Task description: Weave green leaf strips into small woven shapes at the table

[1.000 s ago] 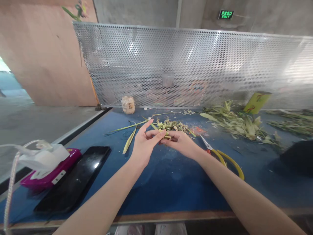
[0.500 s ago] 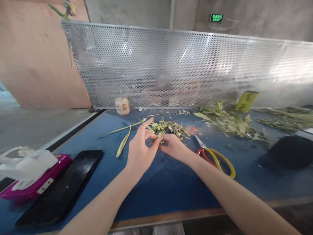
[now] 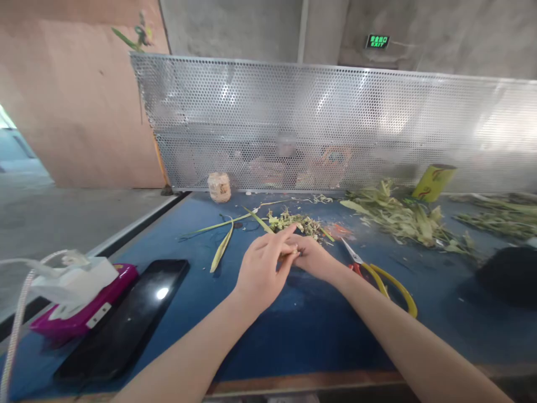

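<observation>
My left hand (image 3: 262, 268) and my right hand (image 3: 314, 257) meet over the blue table (image 3: 293, 330), fingertips pinched together on a small yellowish plant piece (image 3: 288, 254). Just beyond them lies a little heap of green plant scraps (image 3: 293, 222) with a long green stem (image 3: 235, 218) running out to the left. Scissors with yellow and red handles (image 3: 380, 274) rest on the table right beside my right wrist, blades pointing away.
A black phone (image 3: 126, 313) and a magenta case with a white charger (image 3: 79, 285) lie at the left. A bigger pile of leaves (image 3: 403, 218), a yellow-green cup (image 3: 432, 182) and a small jar (image 3: 219, 186) sit before the perforated metal screen (image 3: 335, 123). A dark object (image 3: 507, 274) is at the right.
Both hands have dropped lower and closer to the table, and my left fingers have closed further onto the small plant piece. The camera view shifted slightly.
</observation>
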The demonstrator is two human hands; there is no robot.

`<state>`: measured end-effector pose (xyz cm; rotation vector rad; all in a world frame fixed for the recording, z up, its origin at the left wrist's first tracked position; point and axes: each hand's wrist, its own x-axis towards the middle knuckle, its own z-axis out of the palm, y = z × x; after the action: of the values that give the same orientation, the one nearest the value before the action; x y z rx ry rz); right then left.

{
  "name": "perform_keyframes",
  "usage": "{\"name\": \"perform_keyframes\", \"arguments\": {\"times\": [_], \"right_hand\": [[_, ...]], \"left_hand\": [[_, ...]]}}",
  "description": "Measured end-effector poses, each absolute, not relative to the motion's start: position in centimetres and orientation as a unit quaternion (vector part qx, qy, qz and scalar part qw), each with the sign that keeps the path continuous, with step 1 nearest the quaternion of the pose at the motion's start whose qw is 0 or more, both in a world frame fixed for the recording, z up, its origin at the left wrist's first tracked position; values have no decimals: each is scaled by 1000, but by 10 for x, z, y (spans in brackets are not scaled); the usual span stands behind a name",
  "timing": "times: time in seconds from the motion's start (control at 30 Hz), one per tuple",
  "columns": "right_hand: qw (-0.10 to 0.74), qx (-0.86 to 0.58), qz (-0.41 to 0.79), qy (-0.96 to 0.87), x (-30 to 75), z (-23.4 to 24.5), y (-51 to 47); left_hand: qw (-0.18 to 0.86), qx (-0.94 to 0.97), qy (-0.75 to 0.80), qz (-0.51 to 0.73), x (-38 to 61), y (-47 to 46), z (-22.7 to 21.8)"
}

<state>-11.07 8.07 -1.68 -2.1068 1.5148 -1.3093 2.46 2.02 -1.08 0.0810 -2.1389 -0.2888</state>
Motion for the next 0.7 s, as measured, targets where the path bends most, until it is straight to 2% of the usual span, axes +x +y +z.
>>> {"name": "perform_keyframes", "arguments": {"times": [0.1, 0.2, 0.27, 0.37, 0.47, 0.6, 0.7], "right_hand": [[96, -679, -445, 576, -109, -19, 78], [40, -636, -434, 637, -115, -21, 78], [-9, -629, -420, 654, -123, -18, 82], [-129, -589, -411, 684, -131, -3, 86], [-153, -561, -392, 713, -121, 21, 80], [-83, -693, -164, 697, -80, 46, 46], [-81, -718, 9, 691, -48, 49, 9]], "left_hand": [[466, 28, -879, -91, 24, 17, -8], [481, 74, -871, -64, 24, 10, -7], [456, 119, -881, -52, 24, 4, -8], [370, 144, -918, -20, 22, -1, -13], [332, 87, -939, -1, 18, 1, -19], [295, -4, -955, 25, 12, 7, -25], [269, 12, -963, 13, 12, 7, -29]]}}
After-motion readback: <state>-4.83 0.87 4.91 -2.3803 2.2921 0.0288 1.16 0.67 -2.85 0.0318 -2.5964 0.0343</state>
